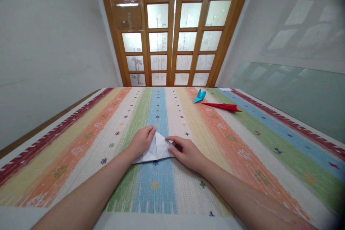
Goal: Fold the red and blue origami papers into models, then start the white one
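Note:
A sheet of white paper (159, 149), folded to a point at the top with a crease down its middle, is between my hands over the blue stripe of the cloth. My left hand (142, 141) is closed on the paper's left side, its fingers bent near the top point. At the right edge, my right hand (185, 151) grips the paper between thumb and curved index finger. Part of the paper's left side is hidden under my left hand.
A striped cloth (88, 151) covers the table. Toward the far right lie a blue folded-paper figure (199, 96) and a long, pointed red folded-paper piece (222, 106). Wooden doors with glass panes (172, 39) stand beyond the table, between pale walls.

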`<action>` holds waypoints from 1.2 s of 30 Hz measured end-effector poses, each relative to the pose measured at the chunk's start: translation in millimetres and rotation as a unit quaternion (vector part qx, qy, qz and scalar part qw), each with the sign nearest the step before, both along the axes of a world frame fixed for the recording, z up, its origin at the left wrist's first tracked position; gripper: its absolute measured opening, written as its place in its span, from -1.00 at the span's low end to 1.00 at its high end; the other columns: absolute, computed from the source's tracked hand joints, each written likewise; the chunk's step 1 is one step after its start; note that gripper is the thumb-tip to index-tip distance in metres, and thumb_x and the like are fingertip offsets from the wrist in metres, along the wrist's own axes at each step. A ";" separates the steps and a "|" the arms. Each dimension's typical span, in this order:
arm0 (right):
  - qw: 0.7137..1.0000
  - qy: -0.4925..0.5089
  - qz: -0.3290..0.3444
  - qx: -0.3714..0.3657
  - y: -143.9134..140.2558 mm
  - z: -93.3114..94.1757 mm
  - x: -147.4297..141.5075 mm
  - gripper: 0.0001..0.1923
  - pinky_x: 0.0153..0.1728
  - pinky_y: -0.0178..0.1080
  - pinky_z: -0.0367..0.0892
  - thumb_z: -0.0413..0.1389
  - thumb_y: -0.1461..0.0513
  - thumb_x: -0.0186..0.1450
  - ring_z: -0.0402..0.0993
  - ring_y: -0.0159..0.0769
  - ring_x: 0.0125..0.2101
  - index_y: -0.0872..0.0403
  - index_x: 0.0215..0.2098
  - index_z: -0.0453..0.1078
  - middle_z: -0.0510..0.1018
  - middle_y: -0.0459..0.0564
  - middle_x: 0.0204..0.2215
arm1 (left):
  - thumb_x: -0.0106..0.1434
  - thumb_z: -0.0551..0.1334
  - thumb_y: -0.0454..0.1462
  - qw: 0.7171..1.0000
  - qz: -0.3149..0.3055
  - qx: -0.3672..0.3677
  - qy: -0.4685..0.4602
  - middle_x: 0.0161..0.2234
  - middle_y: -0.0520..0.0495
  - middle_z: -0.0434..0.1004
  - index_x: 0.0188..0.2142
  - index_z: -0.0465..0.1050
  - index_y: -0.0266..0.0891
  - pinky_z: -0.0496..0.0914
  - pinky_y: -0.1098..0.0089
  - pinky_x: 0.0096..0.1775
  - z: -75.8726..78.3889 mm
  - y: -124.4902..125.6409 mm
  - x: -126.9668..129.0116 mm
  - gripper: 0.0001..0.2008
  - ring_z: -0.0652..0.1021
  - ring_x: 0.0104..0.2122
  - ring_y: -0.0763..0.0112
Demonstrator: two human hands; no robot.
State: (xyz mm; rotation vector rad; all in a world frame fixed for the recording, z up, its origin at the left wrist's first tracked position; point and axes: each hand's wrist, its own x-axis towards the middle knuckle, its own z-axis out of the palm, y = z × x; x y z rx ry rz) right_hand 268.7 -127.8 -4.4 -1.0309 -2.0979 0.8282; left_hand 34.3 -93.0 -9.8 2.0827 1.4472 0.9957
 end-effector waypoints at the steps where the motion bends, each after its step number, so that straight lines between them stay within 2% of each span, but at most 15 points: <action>1: 1.000 0.004 -0.001 -0.005 0.2 0.5 -0.1 -0.65 -0.35 -0.27 0.26 0.14 0.26 0.31 0.43 -0.30 -0.42 -0.01 0.06 0.45 0.56 -0.07 -0.39 | 0.42 0.03 -0.13 1.000 0.003 0.001 -0.007 -0.49 0.02 0.41 -0.44 0.31 -0.18 0.14 0.38 -0.36 -0.4 0.3 -0.3 -0.68 0.41 -0.44 0.32; 10: 0.994 0.096 -0.032 -0.044 7.3 -3.1 0.7 -0.69 -0.35 -0.28 0.24 0.09 0.23 0.33 0.37 -0.32 -0.42 0.05 0.04 0.45 0.45 -0.11 -0.44 | 0.41 0.05 -0.16 0.999 0.043 0.007 -0.032 -0.52 0.05 0.34 -0.45 0.29 -0.19 0.10 0.38 -0.36 -3.8 4.1 -3.3 -0.70 0.38 -0.45 0.34; 17: 0.959 0.238 -0.089 -0.125 20.4 -12.6 3.9 -0.60 -0.50 -0.30 0.24 0.12 0.12 0.29 0.32 -0.36 -0.53 0.08 0.06 0.38 0.36 -0.16 -0.48 | 0.38 0.08 -0.13 0.995 0.065 -0.015 -0.068 -0.51 0.05 0.37 -0.44 0.33 -0.20 0.13 0.40 -0.38 -5.3 7.8 -6.7 -0.71 0.39 -0.43 0.34; 21: 0.945 0.276 -0.131 -0.112 24.4 -11.7 6.0 -0.55 -0.54 -0.32 0.23 0.13 0.10 0.28 0.30 -0.40 -0.56 0.10 0.09 0.37 0.36 -0.15 -0.45 | 0.37 0.08 -0.09 0.993 0.036 -0.064 -0.095 -0.62 0.10 0.34 -0.40 0.35 -0.19 0.16 0.44 -0.48 -4.8 4.7 -4.5 -0.71 0.40 -0.60 0.40; 24: 0.935 0.299 -0.158 -0.104 25.3 -10.8 7.0 -0.49 -0.56 -0.33 0.22 0.14 0.10 0.28 0.29 -0.40 -0.58 0.10 0.16 0.32 0.33 -0.19 -0.51 | 0.35 0.11 -0.06 0.981 0.002 -0.125 -0.146 -0.72 0.15 0.29 -0.35 0.37 -0.19 0.15 0.47 -0.57 -6.5 3.6 -1.7 -0.72 0.35 -0.72 0.44; 27: 0.913 0.348 -0.155 -0.145 24.9 -11.1 6.9 -0.36 -0.58 -0.34 0.23 0.19 0.07 0.26 0.28 -0.40 -0.61 0.06 0.25 0.20 0.29 -0.25 -0.55 | 0.32 0.16 -0.05 0.967 -0.015 -0.162 -0.195 -0.74 0.16 0.30 -0.31 0.38 -0.21 0.14 0.50 -0.62 -9.2 5.8 0.4 -0.73 0.34 -0.75 0.47; 30: 0.888 0.397 -0.129 -0.193 23.8 -11.9 5.9 -0.27 -0.51 -0.34 0.33 0.21 0.03 0.26 0.38 -0.37 -0.50 -0.02 0.32 0.10 0.38 -0.18 -0.44 | 0.28 0.20 -0.01 0.954 -0.017 -0.183 -0.235 -0.74 0.13 0.34 -0.30 0.38 -0.22 0.15 0.52 -0.63 -10.9 8.5 1.6 -0.69 0.36 -0.75 0.47; 32: 0.878 0.419 -0.105 -0.204 23.2 -12.1 5.2 -0.27 -0.39 -0.31 0.41 0.19 0.00 0.29 0.47 -0.30 -0.30 -0.09 0.34 0.06 0.46 -0.06 -0.24 | 0.25 0.22 0.03 0.942 -0.013 -0.199 -0.271 -0.74 0.12 0.36 -0.29 0.36 -0.22 0.18 0.52 -0.63 -10.4 8.9 2.7 -0.65 0.38 -0.74 0.46; 34: 0.874 0.432 -0.077 -0.211 22.9 -11.7 4.7 -0.32 -0.28 -0.28 0.45 0.13 -0.03 0.32 0.45 -0.21 -0.09 -0.12 0.34 0.07 0.44 0.06 0.00 | 0.22 0.23 0.06 0.926 -0.005 -0.216 -0.310 -0.73 0.12 0.36 -0.29 0.34 -0.22 0.23 0.52 -0.61 -8.6 7.8 4.3 -0.62 0.39 -0.73 0.46; 36: 0.871 0.431 -0.045 -0.231 22.0 -10.7 4.3 -0.37 -0.23 -0.23 0.47 0.08 -0.03 0.34 0.42 -0.15 0.01 -0.11 0.32 0.10 0.36 0.12 0.13 | 0.20 0.25 0.09 0.907 -0.003 -0.236 -0.350 -0.70 0.13 0.37 -0.28 0.33 -0.21 0.27 0.53 -0.59 -5.8 5.5 6.3 -0.59 0.39 -0.70 0.48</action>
